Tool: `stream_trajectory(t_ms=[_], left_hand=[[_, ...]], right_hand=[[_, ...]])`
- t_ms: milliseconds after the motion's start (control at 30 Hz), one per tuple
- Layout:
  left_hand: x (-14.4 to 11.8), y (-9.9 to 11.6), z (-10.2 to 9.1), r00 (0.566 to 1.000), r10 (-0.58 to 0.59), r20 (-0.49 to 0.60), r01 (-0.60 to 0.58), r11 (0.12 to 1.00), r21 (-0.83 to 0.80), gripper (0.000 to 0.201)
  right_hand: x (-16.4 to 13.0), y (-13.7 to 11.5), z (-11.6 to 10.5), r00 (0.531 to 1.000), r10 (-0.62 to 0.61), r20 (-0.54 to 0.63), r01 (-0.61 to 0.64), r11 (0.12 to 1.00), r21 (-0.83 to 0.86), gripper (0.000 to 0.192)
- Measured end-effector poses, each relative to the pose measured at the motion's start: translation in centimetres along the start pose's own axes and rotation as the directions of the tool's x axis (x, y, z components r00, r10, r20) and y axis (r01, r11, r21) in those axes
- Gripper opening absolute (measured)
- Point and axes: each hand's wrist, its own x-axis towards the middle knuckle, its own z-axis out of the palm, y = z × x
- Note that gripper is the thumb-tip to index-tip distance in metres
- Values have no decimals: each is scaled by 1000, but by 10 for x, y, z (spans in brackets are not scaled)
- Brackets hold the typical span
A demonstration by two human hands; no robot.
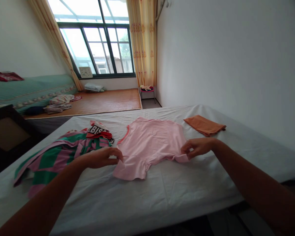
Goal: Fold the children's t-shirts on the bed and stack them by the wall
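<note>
The left forearm (61,186) covers part of the crumpled green-and-mauve checked garment (46,164), and both arms run out of the frame. Folds cut short the black-and-white lettering (97,128) on the heaped cloth above it; only "BIS" reads clearly. The dark wooden chair (2,141) is cropped by the left edge, and the creased white cloth (167,203) hides whatever bears it. On that cloth, between the hands, lies the pale pink short-sleeved shirt (154,139), spread sideways: its coral-red neckband (124,135) faces left, its hem right, so its long axis runs across the view. One sleeve (131,172) points toward the person; the far one is hard to make out. The left hand (104,158) has its grip pinched on the shirt near that sleeve, the right hand (198,147) on the near hem corner. Beyond the right hand sits a folded orange-brown cloth (205,125).
</note>
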Motion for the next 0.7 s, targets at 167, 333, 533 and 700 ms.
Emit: stream_trajectory(t_ms=[167,333,533,700], left_hand=[[46,-8,-33,990,-52,-128,37,993,-116,34],[104,-51,-30,792,-366,-489,77,854,-515,46],[99,-94,-15,733,-586,-344,81,578,-812,56],[80,-87,-20,885,-385,-261,142,758,-636,67]], right_hand=[[4,18,-20,960,139,-244,-52,942,332,35],[29,67,-14,738,382,-556,50,791,610,27],[21,96,-6,566,654,-502,-26,622,782,29],[10,73,-6,704,452,-547,-175,857,484,71]])
